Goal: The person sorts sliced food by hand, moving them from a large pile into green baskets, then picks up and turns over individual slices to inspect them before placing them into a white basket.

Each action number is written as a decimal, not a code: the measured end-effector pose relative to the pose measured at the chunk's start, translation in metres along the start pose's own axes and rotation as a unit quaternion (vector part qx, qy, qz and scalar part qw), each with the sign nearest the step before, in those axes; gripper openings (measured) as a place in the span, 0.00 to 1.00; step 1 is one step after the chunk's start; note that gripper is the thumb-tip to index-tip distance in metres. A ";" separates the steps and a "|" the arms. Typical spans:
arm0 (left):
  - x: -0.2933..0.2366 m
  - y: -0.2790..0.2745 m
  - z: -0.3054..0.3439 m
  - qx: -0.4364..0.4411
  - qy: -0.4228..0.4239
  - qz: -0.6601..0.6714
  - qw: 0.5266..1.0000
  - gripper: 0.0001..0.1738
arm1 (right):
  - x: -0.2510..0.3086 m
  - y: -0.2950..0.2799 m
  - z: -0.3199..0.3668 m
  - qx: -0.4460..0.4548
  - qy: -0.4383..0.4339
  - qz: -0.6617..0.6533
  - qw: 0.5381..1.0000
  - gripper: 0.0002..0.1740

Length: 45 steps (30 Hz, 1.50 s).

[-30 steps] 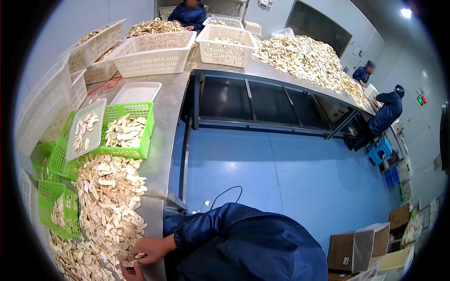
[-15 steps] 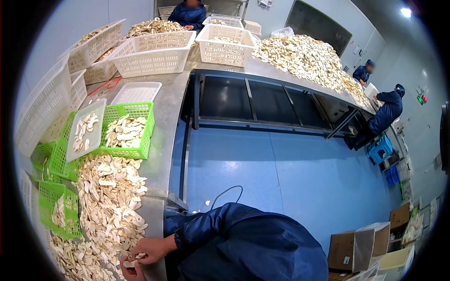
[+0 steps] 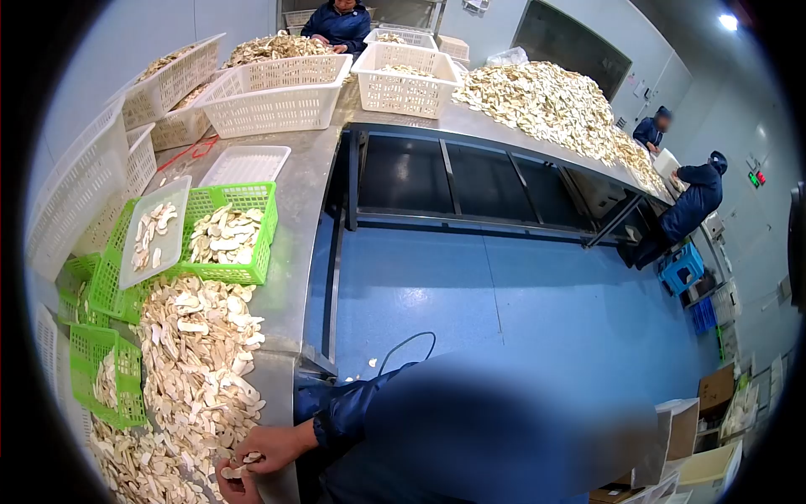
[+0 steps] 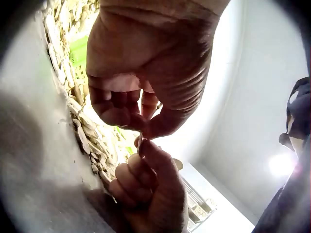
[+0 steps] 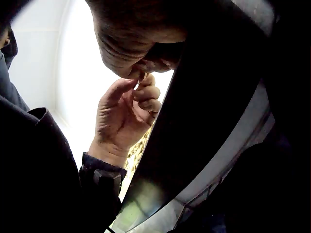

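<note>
Over the near edge of a heap of pale dried slices [image 3: 197, 361], the right hand [image 3: 275, 447] and left hand [image 3: 239, 487] meet with bent fingers. A slice [image 3: 231, 473] is pinched by the left hand, and another pale piece [image 3: 251, 459] shows at the right fingertips. In the left wrist view the left hand [image 4: 146, 63] is above the right hand [image 4: 155, 194], a thin pale edge [image 4: 141, 139] between their fingertips. From the right wrist, the right hand [image 5: 138, 36] partly hides the left fingertips; the left palm [image 5: 121, 116] faces the camera.
Green baskets [image 3: 267, 227] and a translucent tray [image 3: 130, 256] with slices stand beyond the heap. White crates [image 3: 269, 113] line the metal table [image 3: 290, 218]. A larger slice heap [image 3: 546, 105] lies on the back table. Other people in blue stand behind it and at the far right.
Both hands keep nearly the same place and grip. At the back table, the person in blue has shifted their head slightly. A blurred patch now covers part of the blue clothing in the foreground.
</note>
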<state>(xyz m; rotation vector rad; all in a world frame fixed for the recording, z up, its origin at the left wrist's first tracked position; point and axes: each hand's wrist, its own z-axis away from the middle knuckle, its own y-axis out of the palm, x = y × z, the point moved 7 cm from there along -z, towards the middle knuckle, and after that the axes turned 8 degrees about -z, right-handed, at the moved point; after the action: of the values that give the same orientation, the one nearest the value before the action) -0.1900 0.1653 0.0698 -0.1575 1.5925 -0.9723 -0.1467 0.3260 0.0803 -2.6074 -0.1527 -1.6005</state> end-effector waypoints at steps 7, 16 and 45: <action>-0.001 -0.001 0.001 0.000 0.006 0.000 1.000 0.28 | 0.002 0.000 0.000 0.000 0.005 -0.009 1.000 0.09; 0.003 0.002 0.003 -0.002 -0.002 0.043 0.999 0.28 | 0.005 0.001 0.000 0.003 -0.013 -0.005 1.000 0.08; 0.024 0.004 0.010 -0.055 0.026 0.000 0.998 0.27 | 0.004 0.005 -0.002 0.047 0.024 0.058 0.997 0.12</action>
<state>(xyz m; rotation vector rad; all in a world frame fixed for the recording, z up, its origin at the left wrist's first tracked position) -0.1869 0.1487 0.0495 -0.2102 1.6951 -0.8950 -0.1457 0.3213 0.0846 -2.4572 -0.0684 -1.5766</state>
